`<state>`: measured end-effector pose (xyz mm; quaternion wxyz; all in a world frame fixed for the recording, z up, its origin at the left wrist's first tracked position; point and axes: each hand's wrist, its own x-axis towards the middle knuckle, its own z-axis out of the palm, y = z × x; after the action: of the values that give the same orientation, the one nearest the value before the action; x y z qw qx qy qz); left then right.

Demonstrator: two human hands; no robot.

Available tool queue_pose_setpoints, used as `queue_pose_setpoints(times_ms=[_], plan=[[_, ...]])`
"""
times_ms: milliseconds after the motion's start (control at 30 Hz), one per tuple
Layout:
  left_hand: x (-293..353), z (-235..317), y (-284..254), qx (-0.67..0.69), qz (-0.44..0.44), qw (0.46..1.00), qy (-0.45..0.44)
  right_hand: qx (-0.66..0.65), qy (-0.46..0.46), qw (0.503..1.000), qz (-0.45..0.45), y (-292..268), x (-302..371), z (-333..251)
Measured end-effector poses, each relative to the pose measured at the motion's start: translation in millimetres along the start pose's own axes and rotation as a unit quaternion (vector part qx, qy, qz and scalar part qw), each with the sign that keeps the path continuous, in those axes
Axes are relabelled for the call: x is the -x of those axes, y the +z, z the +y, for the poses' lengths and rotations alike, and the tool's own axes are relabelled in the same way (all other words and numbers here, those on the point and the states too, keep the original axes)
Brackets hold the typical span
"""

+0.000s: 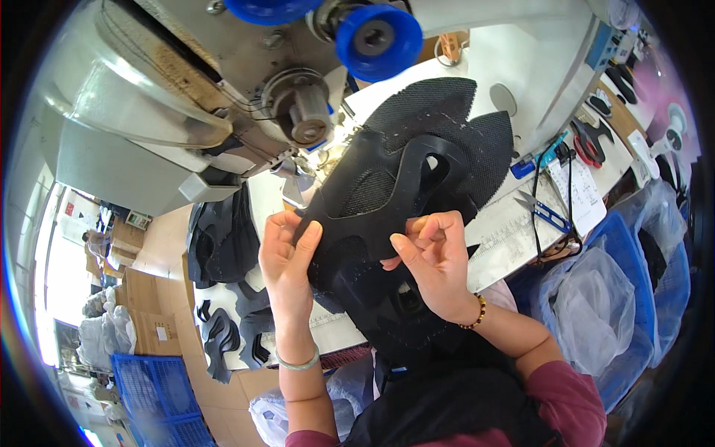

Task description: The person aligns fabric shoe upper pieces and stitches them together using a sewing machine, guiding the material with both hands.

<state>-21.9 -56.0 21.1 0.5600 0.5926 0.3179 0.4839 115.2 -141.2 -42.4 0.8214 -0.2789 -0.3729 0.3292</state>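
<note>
Left hand pinches the left edge of a black piece, held up before the machine; the right hand curls against it, its grip unclear. If either of the 2 hands slips, it could sag or drop. Its mesh and smooth cutout overlay look lint-flecked.

At centre, the fabric piece extends above the left hand and the right hand. The machine fills the upper left. Snips lie on the table at right, cut pieces at left. At lower right, 1 crate holds a plastic bag.
</note>
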Motion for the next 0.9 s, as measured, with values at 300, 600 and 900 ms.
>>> queue_pose_setpoints(times_ms=[300,600,900], plan=[[0,-11,2,-0.162,0.045,0.971,0.172,-0.031,0.273,0.955,-0.112,-7,-37,-20],[1,-7,0,-0.291,0.048,0.923,0.248,0.084,0.217,0.955,-0.183,-10,-44,-24],[2,1,5,-0.309,0.077,0.918,0.237,0.049,0.222,0.956,-0.184,-10,-43,-26]])
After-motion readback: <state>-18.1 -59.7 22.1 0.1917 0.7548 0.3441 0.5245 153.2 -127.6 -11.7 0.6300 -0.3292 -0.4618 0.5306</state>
